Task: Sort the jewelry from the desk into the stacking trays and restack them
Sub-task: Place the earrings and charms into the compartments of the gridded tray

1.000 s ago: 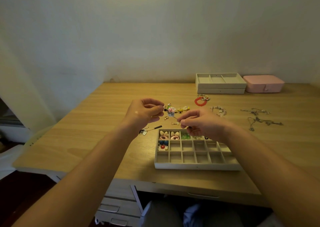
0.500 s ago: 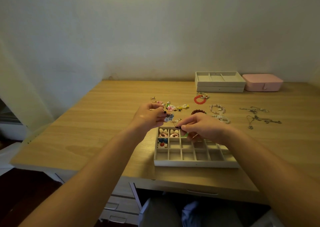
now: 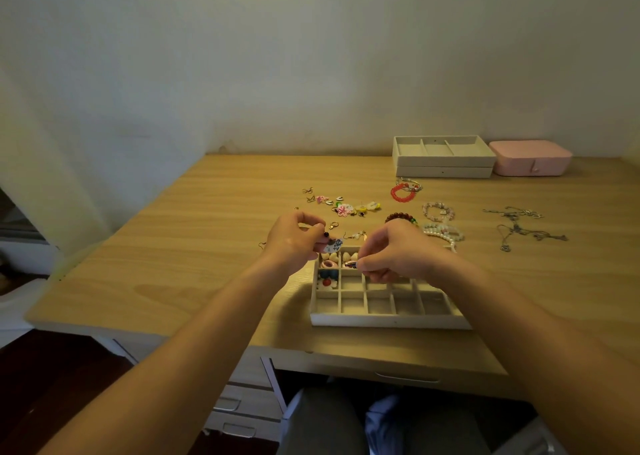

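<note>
A beige grid tray [image 3: 388, 317] lies at the desk's near edge, with small earrings in its far-left cells. My left hand [image 3: 294, 241] pinches a white-and-blue fan-shaped earring [image 3: 334, 245] just above the tray's far-left corner. My right hand [image 3: 394, 255] hovers over the tray's back row and pinches a small dark piece [image 3: 351, 264] at its fingertips. Loose earrings [image 3: 344, 208], bead bracelets [image 3: 438, 222] and thin chain necklaces [image 3: 519, 227] lie on the desk beyond. Two stacked beige trays [image 3: 443, 158] stand at the back.
A pink jewelry box [image 3: 530, 158] sits at the back right beside the stacked trays. A red bracelet [image 3: 402, 193] lies in front of them. The wall runs along the desk's far edge. Drawers [image 3: 242, 406] and my lap show below the near edge.
Both hands have dropped from above the loose earrings toward the grid tray. The fan-shaped earring now hangs at the tray's far-left corner, and the right hand is over the back row.
</note>
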`<action>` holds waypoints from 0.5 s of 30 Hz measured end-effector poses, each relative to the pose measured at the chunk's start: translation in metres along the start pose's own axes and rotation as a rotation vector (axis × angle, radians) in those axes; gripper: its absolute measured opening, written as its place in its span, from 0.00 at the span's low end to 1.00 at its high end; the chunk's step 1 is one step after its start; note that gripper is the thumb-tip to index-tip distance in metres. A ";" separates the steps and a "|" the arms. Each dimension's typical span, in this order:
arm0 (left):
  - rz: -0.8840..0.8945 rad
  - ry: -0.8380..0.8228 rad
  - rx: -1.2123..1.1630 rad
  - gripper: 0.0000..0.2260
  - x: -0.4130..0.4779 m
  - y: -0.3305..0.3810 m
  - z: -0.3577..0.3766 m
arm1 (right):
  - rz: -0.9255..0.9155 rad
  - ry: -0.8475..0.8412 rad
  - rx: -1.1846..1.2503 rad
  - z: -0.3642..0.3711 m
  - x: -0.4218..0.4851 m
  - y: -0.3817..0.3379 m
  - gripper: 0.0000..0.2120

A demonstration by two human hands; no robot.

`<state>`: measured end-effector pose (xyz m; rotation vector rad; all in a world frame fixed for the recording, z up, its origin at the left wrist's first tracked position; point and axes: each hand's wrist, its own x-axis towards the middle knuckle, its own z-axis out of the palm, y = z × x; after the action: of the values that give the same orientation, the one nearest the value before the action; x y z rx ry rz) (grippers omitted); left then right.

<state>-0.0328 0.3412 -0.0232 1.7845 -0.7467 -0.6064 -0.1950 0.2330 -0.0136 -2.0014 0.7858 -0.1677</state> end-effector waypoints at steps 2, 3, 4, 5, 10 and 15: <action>0.001 -0.021 0.000 0.03 -0.001 -0.002 -0.001 | 0.001 0.005 -0.059 0.004 0.001 -0.001 0.02; 0.002 -0.036 -0.005 0.03 -0.002 -0.002 -0.001 | 0.001 0.006 -0.101 0.006 0.002 -0.001 0.02; 0.004 -0.053 -0.011 0.02 -0.002 -0.002 -0.001 | 0.000 0.002 -0.145 0.008 0.003 -0.001 0.02; 0.004 -0.068 -0.012 0.02 -0.003 -0.003 -0.001 | 0.001 -0.004 -0.185 0.009 0.003 -0.002 0.02; 0.011 -0.100 0.031 0.02 -0.005 -0.006 0.002 | 0.032 -0.061 -0.308 0.011 0.007 -0.005 0.03; 0.028 -0.132 0.090 0.04 -0.008 -0.006 0.005 | 0.029 -0.071 -0.410 0.015 0.009 -0.008 0.06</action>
<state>-0.0408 0.3451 -0.0302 1.8266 -0.9005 -0.6867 -0.1783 0.2416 -0.0165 -2.3636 0.8539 0.0904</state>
